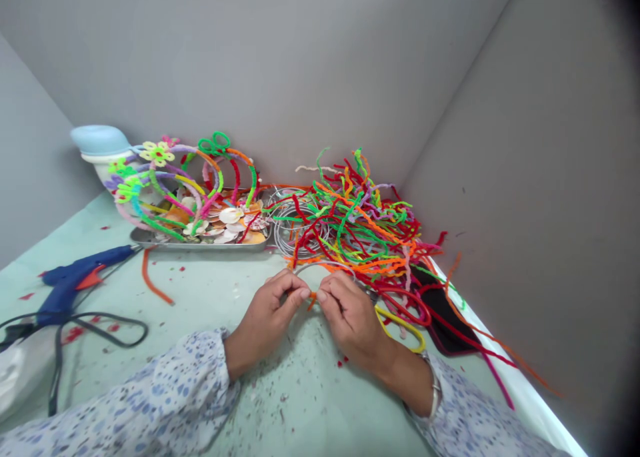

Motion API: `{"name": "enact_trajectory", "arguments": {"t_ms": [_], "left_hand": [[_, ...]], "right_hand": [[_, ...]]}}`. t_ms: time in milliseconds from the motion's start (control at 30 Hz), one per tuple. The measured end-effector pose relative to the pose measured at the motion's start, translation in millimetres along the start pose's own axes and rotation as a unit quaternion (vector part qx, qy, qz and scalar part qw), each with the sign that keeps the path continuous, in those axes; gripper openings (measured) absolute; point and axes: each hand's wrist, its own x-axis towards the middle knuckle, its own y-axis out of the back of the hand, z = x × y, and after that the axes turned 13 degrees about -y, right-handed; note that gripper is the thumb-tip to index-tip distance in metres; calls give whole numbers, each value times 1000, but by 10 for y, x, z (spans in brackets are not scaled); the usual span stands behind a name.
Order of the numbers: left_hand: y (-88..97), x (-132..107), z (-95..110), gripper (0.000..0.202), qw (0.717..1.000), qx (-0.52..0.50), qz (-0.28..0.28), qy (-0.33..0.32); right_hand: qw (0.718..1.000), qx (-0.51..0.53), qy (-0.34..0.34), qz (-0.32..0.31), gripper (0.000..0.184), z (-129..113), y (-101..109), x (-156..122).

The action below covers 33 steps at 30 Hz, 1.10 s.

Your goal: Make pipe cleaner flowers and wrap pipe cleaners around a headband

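Observation:
My left hand (273, 317) and my right hand (353, 313) meet over the middle of the table, thumbs and forefingers pinched together. Between the fingertips a short bit of orange pipe cleaner (313, 299) shows, pinched from both sides. A thin metal headband hoop (325, 263) arcs behind the fingers, its ends hidden by my hands. Just right of my right hand lie scissors with a yellow handle (420, 340), partly covered by my hand and pipe cleaners. A large heap of coloured pipe cleaners (360, 223) spreads behind my right hand.
Bare wire hoops (287, 240) lie beside a metal tray (220, 247) of shells. Several wrapped headbands (220, 177) stand on it, near a white bottle with a blue top (100, 140). A blue glue gun (75, 280) with its cord is left; a dark phone (450, 323) lies right.

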Motion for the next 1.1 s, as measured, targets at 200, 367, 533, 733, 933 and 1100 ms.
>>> {"name": "enact_trajectory", "arguments": {"t_ms": [200, 367, 533, 733, 933, 1100], "left_hand": [[-1, 1, 6, 21, 1000, -6, 4, 3], [-1, 5, 13, 21, 1000, -2, 1, 2], [-3, 1, 25, 22, 1000, 6, -5, 0], [-12, -20, 10, 22, 1000, 6, -13, -3], [-15, 2, -14, 21, 1000, 7, -6, -1], [-7, -2, 1, 22, 1000, 5, -11, 3]], "right_hand": [[1000, 4, 3, 22, 10, -1, -8, -1], [1000, 8, 3, 6, 16, -17, 2, 0], [1000, -1, -15, 4, 20, -33, 11, 3], [999, -14, -33, 1, 22, -32, 16, 9], [999, -38, -18, -11, 24, -12, 8, 1], [1000, -20, -18, -4, 26, -11, 6, 12]]}}
